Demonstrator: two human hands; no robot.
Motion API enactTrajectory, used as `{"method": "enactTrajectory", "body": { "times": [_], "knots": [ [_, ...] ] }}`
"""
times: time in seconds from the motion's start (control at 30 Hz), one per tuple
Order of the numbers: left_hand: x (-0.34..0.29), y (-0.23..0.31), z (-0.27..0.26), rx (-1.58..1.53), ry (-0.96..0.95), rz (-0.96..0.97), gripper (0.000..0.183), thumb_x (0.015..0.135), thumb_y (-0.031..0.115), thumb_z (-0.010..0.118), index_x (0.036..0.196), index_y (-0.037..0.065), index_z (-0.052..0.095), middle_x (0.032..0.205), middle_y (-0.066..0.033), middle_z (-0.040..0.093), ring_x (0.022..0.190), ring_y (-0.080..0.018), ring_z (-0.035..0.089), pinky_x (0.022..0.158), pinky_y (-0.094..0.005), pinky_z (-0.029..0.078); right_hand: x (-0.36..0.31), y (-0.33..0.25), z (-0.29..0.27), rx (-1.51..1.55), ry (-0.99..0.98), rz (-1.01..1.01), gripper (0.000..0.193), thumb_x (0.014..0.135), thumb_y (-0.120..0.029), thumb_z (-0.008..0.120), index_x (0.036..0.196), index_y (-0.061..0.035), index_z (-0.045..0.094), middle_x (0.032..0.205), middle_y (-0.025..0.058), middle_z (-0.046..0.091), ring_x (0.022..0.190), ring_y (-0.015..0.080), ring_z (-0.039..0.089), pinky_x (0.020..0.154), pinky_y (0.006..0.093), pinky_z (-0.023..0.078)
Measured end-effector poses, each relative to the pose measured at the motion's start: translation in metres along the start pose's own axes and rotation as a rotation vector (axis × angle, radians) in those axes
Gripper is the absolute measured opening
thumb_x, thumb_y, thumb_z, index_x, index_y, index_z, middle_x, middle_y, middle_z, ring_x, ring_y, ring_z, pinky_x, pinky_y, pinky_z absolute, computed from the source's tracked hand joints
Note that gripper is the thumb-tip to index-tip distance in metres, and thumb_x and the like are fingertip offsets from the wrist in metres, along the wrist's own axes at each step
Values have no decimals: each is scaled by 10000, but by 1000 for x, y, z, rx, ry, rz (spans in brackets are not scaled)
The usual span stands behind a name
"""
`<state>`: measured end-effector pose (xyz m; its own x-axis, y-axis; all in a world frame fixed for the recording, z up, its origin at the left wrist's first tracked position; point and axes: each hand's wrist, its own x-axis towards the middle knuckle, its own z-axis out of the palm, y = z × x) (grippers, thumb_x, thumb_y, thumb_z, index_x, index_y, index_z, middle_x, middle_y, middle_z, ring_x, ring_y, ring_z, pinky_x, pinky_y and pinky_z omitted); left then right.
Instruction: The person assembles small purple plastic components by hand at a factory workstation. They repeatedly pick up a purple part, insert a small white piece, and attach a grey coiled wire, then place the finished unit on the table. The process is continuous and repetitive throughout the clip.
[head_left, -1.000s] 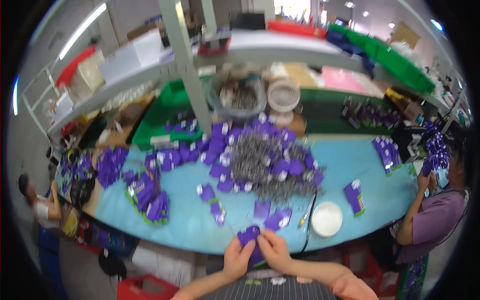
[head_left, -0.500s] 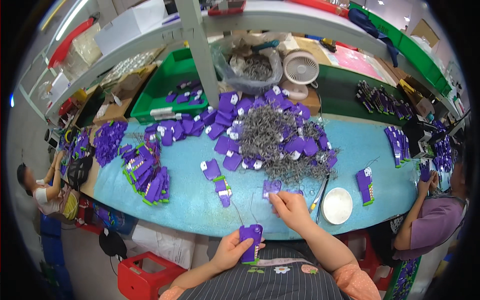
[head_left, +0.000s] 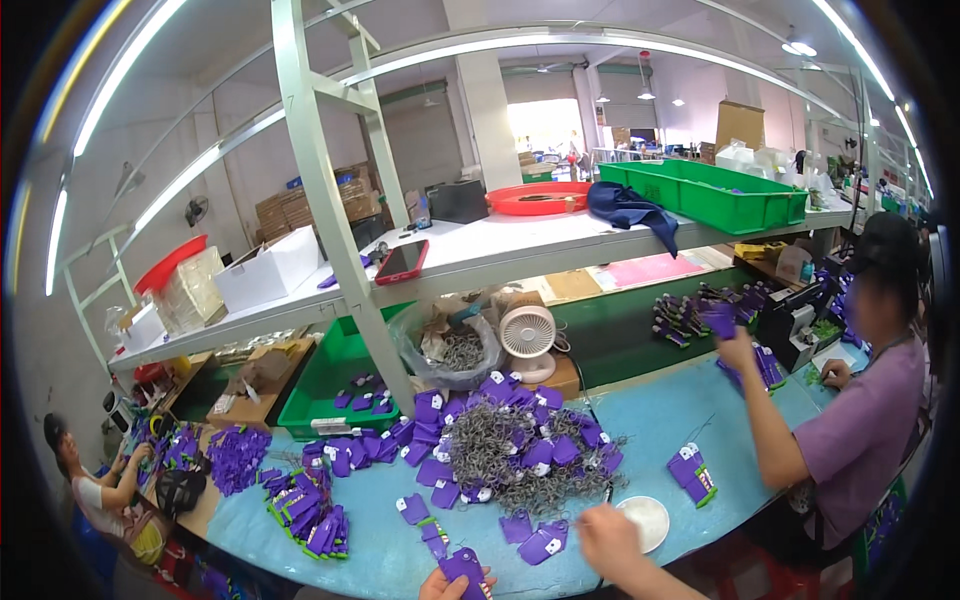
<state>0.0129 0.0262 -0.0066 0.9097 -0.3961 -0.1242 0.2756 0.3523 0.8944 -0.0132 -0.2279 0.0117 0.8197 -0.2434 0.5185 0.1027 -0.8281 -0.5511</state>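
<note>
left hand (head_left: 452, 580) grips purple tag (head_left: 466, 568); right hand (head_left: 607, 530) maybe empty, blurry | blue table (head_left: 640, 420); green bins (head_left: 715, 190) on shelf (head_left: 500, 245)

I note a matt blue table (head_left: 640, 420) surface. Purple tags (head_left: 463, 566) look like smooth plastic. Grey wire loops (head_left: 500, 455) appear metallic, dull.

Blue-topped workbench (head_left: 640, 420) strewn with purple tags (head_left: 440, 468), wire-loop heap (head_left: 500, 455), white dish (head_left: 643, 520).

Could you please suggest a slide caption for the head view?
Left hand holds a purple tag; right hand reaches beside the wire-loop pile on the blue table.
</note>
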Motion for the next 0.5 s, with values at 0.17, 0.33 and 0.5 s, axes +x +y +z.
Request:
{"method": "enactTrajectory", "body": {
  "times": [0.17,0.33,0.5],
  "knots": [
    [4,-23,-8,28,-78,-66,231,878,99,502,1091,11,494,968,-144,614,792,-197,611,695,-316,504,-24,38,-60,-297,-161,168,91,698,-157,635,680,-69,622,658,109,555,615,299,563,555,408,448],
    [6,-2,38,-50,-171,-84,245,885,123,511,1105,19,480,946,-122,610,761,-178,599,672,-321,510,-36,46,-53,-135,4,229,108,710,-131,637,674,-36,601,663,104,556,596,269,564,530,378,441],
    [10,8,34,-29,-203,-178,336,899,101,486,1211,8,404,1104,-181,562,965,-286,592,805,-390,500,-11,-7,-58,443,111,259,80,757,-37,613,719,-10,548,702,68,513,607,149,504,545,279,396]
  ]
}}
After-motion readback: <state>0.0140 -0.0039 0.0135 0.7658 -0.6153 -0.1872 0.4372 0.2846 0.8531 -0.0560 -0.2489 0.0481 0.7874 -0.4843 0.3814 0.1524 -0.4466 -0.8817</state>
